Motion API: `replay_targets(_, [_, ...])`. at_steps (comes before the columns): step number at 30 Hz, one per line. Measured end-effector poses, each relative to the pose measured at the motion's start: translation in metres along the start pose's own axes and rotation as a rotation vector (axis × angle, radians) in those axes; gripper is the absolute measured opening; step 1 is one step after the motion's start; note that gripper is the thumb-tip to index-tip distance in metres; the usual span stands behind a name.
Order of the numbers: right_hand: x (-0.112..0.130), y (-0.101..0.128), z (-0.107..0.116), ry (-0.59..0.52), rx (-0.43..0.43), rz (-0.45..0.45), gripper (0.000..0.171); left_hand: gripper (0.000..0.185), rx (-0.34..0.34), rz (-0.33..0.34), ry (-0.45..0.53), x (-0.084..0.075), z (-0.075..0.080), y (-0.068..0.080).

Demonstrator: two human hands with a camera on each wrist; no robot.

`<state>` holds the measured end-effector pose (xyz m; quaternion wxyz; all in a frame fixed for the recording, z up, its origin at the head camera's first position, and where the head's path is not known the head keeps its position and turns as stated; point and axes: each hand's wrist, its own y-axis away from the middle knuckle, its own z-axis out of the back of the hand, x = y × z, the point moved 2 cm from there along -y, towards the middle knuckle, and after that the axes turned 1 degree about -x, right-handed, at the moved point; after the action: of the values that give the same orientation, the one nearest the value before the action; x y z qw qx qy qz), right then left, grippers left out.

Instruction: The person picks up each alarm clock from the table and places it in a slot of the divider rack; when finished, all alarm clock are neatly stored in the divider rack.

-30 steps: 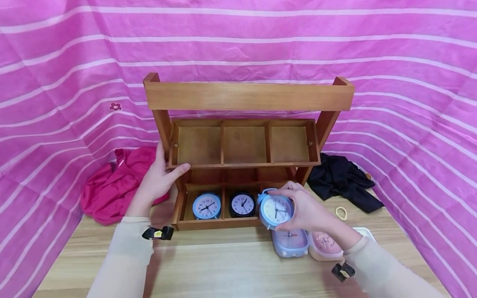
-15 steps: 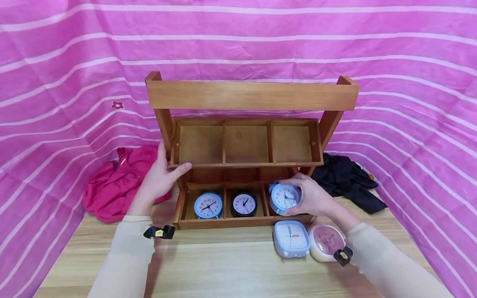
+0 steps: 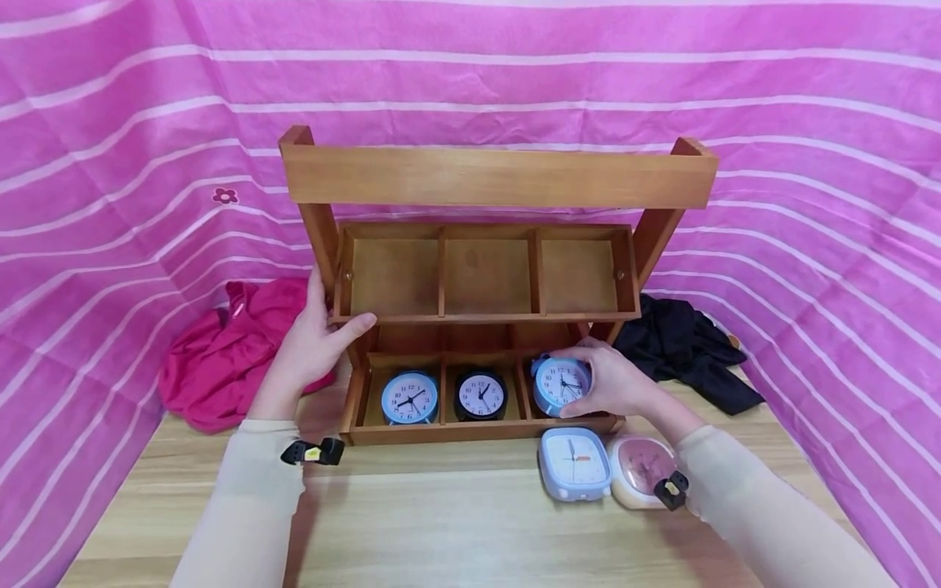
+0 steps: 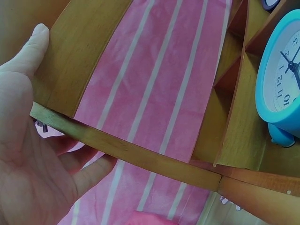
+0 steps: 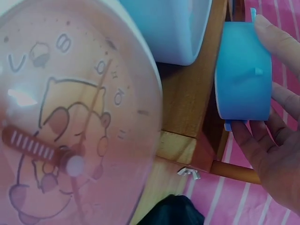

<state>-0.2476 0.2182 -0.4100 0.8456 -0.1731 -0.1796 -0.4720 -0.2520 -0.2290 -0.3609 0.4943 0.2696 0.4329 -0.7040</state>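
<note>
Currently the right hand grips a round light-blue alarm clock, fingers curled over its top and thumb under its lower edge, holding it upright in the right compartment of the lower tray of a wooden rack. Right wrist view: fingers wrap the clock's blue casing, which sits just behind the tray's front rail. Left hand holds the rack's left upright where the upper tray meets it; thumb lies along the tray's front edge, fingers behind the post. Left wrist view confirms this: thumb on the wood, fingers curled beneath the slat. Lower tray, left compartment: blue-rimmed clock, upright, face forward. Middle compartment: black clock, same attitude. Upper tray's three compartments show bare wood. On the table, just in front of the tray's right end, lie a pale blue square clock and a pink round clock, side by side, touching or nearly so. Red cloth is bundled left of the rack; black cloth right of it. Pink striped fabric encloses the scene.
</note>
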Motion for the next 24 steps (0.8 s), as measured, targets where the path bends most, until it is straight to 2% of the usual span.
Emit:
replay_targets(7, [-0.0041,-0.0021,-0.005,0.006,0.046,-0.037,0.083,0.11,0.004,-0.013,0.021,0.0017,0.0004,-0.0023])
replay_targets(21, [-0.0033,-0.0029,-0.0088,0.028,0.101,-0.045,0.083,0.11,0.0,0.004,-0.005,0.0014,0.0012,-0.0005])
replay_targets(24, [-0.0042,-0.0034,-0.0102,0.022,0.124,-0.061,0.077,0.11,0.001,0.006,-0.001,0.0015,0.001,-0.0006])
